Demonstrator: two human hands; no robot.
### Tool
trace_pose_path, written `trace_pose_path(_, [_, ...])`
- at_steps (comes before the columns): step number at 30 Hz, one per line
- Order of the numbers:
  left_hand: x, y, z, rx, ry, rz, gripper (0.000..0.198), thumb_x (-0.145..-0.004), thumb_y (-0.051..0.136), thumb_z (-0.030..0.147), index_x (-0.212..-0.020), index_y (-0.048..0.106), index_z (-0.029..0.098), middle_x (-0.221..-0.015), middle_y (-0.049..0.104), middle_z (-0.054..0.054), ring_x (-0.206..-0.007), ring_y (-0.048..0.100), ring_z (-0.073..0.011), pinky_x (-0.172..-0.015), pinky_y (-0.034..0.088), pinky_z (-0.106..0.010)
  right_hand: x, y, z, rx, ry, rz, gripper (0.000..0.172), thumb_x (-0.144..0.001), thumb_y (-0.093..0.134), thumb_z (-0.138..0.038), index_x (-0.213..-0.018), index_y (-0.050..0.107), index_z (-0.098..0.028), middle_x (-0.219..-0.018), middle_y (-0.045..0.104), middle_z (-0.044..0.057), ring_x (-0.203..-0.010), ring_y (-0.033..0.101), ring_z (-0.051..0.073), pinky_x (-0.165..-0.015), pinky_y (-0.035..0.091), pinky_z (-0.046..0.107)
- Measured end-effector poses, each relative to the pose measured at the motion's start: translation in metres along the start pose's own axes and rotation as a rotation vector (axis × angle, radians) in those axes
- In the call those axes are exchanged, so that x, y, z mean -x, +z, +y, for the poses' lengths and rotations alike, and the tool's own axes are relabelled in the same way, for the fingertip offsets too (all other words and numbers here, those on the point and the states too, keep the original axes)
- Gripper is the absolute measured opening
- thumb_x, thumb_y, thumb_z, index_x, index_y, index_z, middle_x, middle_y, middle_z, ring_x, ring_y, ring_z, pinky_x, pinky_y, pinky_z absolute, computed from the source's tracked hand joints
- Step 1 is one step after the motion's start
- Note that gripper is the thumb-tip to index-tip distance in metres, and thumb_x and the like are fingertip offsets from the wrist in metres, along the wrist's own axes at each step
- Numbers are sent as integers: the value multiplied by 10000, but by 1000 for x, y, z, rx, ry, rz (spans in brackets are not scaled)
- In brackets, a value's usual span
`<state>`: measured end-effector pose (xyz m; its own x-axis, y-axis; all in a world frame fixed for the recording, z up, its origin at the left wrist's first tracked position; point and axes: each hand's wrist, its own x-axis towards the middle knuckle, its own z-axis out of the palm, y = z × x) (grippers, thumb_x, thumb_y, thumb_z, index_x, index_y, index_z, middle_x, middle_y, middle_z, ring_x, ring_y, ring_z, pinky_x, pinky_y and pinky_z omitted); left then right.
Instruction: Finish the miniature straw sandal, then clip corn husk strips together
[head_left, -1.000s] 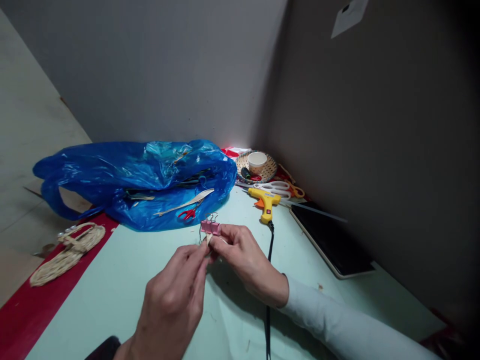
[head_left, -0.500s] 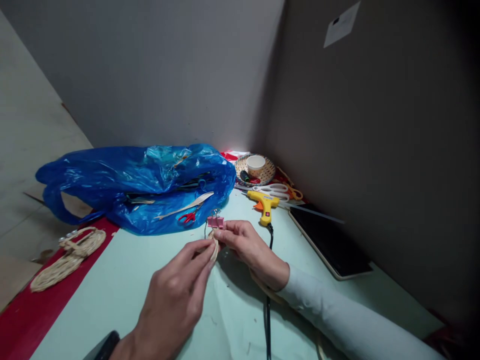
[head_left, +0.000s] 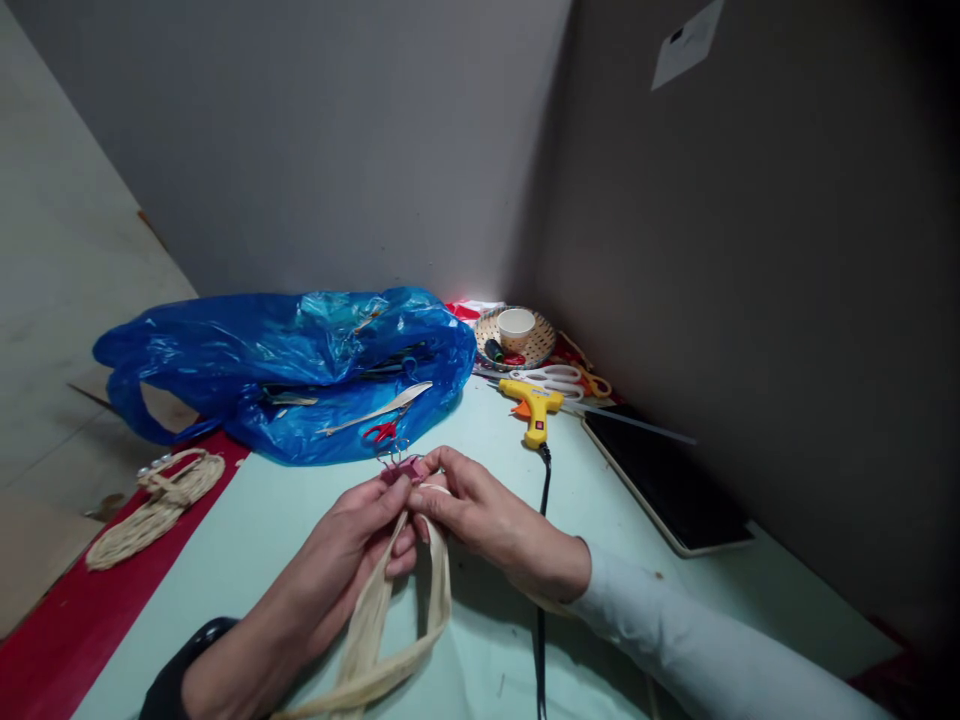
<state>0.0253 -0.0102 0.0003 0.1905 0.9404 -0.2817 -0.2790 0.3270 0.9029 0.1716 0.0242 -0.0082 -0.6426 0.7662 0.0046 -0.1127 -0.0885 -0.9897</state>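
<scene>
My left hand (head_left: 358, 540) and my right hand (head_left: 487, 505) meet over the middle of the table. Both are closed, pinching pale plant-fibre strips (head_left: 369, 620) just below a pink binder clip (head_left: 401, 468). The strips hang down from the fingers; one bends in a loop toward the front edge. Wire handles of the clip stick up beyond my fingertips. What the clip's jaws bite on is hidden by the fingers. My left thumb lies close to the clip, and my right fingers touch its right side.
A blue plastic bag (head_left: 225, 340) with red-handled scissors (head_left: 381, 432) lies behind my hands. To the right are a yellow glue gun (head_left: 541, 405), its black cord, white-handled scissors (head_left: 559, 378) and a dark tablet (head_left: 667, 480). A woven sandal-shaped piece (head_left: 154, 505) sits at left.
My left hand has moved up beside the clip, and the clip has shifted left and down. The fibre strips now hang in a visible loop below my hands.
</scene>
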Motion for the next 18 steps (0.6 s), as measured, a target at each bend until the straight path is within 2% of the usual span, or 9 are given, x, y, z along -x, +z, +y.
trace_pose_path(4, [-3, -2, -2, 43, -5, 15, 315, -775, 755, 425, -748, 605, 149, -581, 411, 71, -482, 270, -44, -430, 258, -152, 1, -7, -2, 178, -34, 34, 213, -906, 600, -340, -988, 459, -203, -826, 594, -7, -757, 582, 149, -675, 452, 244])
trace_pose_path(8, [-8, -9, -4, -3, 19, 83, 337, -827, 709, 467, -787, 590, 154, -524, 345, 105, -462, 186, -40, -406, 163, -147, -2, -14, 1, 367, -45, 5, 216, -897, 634, -305, -1005, 481, -197, -776, 599, -24, -693, 546, 137, -619, 410, 224])
trace_pose_path(14, [-16, -17, -6, -88, 46, 148, 411, -759, 746, 533, -808, 594, 155, -535, 491, 74, -409, 176, -11, -386, 96, -154, 3, -16, -7, 682, -95, -10, 140, -947, 538, -244, -1044, 452, -192, -684, 543, -41, -615, 476, 138, -570, 328, 237])
trace_pose_path(18, [-18, -17, -5, -115, 34, 144, 456, -738, 740, 577, -695, 542, 168, -492, 454, 90, -390, 159, -8, -377, 82, -164, 7, -14, -13, 918, -156, 29, 61, -948, 509, -177, -968, 452, -182, -735, 536, -1, -642, 426, 150, -584, 268, 264])
